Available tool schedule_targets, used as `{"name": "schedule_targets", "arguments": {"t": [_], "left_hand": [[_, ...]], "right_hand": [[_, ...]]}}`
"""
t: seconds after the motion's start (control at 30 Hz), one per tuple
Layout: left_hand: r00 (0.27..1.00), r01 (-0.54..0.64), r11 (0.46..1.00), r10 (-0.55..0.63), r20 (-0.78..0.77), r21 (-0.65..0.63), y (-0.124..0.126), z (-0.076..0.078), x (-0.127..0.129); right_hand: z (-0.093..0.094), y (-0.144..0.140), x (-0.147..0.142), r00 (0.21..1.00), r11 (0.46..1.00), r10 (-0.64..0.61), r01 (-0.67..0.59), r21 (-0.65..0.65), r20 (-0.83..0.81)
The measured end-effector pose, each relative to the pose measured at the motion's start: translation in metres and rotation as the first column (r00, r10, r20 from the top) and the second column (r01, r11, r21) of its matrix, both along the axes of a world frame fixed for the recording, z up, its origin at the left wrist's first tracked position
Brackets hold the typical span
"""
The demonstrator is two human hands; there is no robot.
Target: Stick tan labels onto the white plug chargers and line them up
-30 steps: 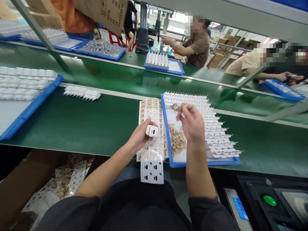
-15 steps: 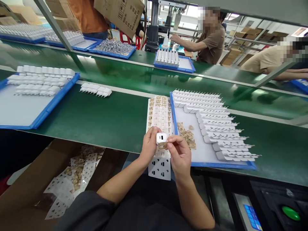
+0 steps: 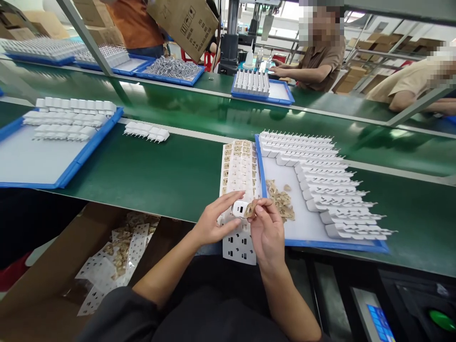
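Both hands meet at the near edge of the worktop [image 3: 142, 175], where a second ago they were apart: the right hand [image 3: 268, 235] was up over the tray [image 3: 309, 244] among the loose tan pieces, and it has since come back with one. Now the left hand [image 3: 213, 221] has its grip closed round a small white charger [image 3: 239, 208], thumb beneath and fingers stretched over the top, holding it just above the sheet [image 3: 239, 190] of tan stickers. The right hand pinches a tan sticker [image 3: 249, 209] between thumb and forefinger, its grip shut on it, and presses the piece against the charger's right end, so the two are touching. Half a second ago the sticker sat lower, under the charger; it is now up at the face, which I judge to mean the piece is being laid on rather than merely carried. A heap of such pieces [image 3: 281, 197] lies in the tray beside rows of white chargers [image 3: 320, 171], near the right hand. Across the belt, other people work at their own trays, well apart from these hands.
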State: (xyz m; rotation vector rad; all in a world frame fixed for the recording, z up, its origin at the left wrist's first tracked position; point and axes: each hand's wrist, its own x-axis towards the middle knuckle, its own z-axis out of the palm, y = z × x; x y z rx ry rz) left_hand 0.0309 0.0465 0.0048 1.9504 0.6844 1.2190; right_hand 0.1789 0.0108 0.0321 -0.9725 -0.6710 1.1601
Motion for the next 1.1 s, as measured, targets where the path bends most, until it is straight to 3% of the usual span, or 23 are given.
{"name": "schedule_targets", "arguments": {"t": [0.1,0.17,0.43,1.1], "left_hand": [[0.990,-0.131,0.984,0.136,-0.032,0.121,-0.001,0.002,-0.006],[0.986,-0.159,0.977,0.165,-0.030,0.141,-0.002,0.003,-0.006],[0.989,-0.123,0.982,0.133,-0.058,0.145,-0.003,0.008,-0.007],[0.988,-0.128,0.975,0.141,-0.059,0.182,-0.003,0.012,-0.009]], "right_hand": [[-0.001,-0.001,0.004,0.996,1.000,0.020,-0.020,0.008,0.082],[-0.002,-0.003,0.005,0.985,0.999,0.012,-0.021,0.047,0.170],[0.001,-0.004,0.010,0.930,0.994,0.004,-0.043,0.099,0.368],[0.002,-0.007,0.006,0.890,0.995,-0.025,-0.024,0.101,0.454]]}}
